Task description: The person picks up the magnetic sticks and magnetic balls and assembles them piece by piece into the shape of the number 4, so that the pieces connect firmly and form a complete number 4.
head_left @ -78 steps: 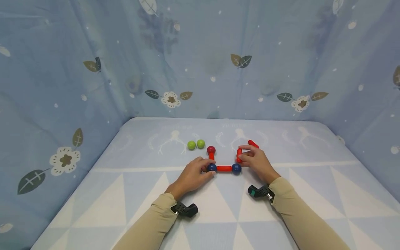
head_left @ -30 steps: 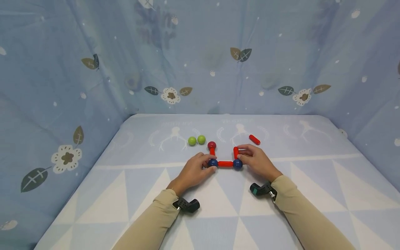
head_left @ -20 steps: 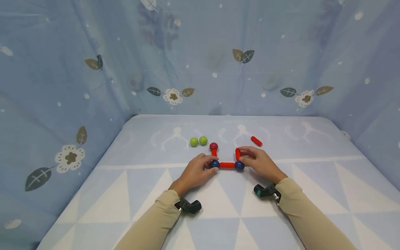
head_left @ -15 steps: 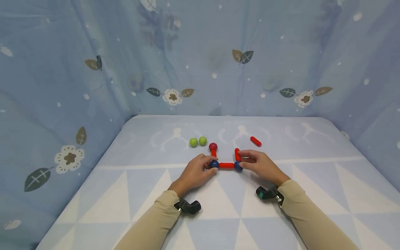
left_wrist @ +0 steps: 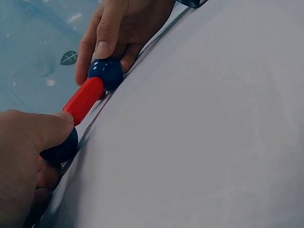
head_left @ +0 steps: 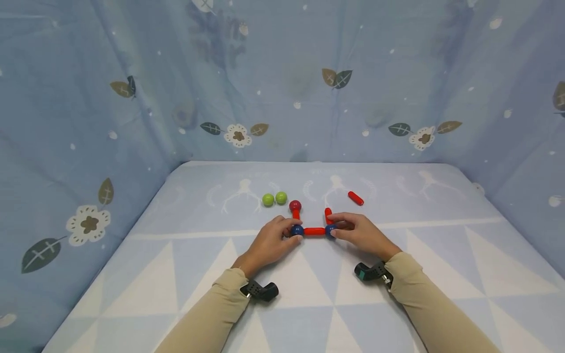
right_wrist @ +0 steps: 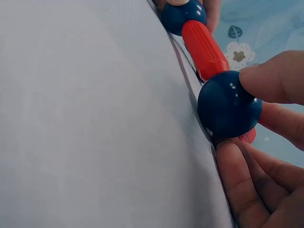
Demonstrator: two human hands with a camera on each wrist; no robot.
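Observation:
Two blue balls are joined by a red rod, making a bar on the table. My left hand pinches the left blue ball between thumb and fingers. From that ball another red rod runs away from me to a dark red ball. At the other end, my right hand holds the right blue ball, its thumb on the near side. A further red rod extends away from this ball, partly hidden by my fingers.
Two green balls lie side by side behind the left part of the assembly. One loose red rod rests beyond my right hand. A patterned blue curtain rises behind the table.
My right hand has brought its red rod from behind and above to the right blue ball, then shifted its grip down from the rod to that ball. The left hand keeps its hold.

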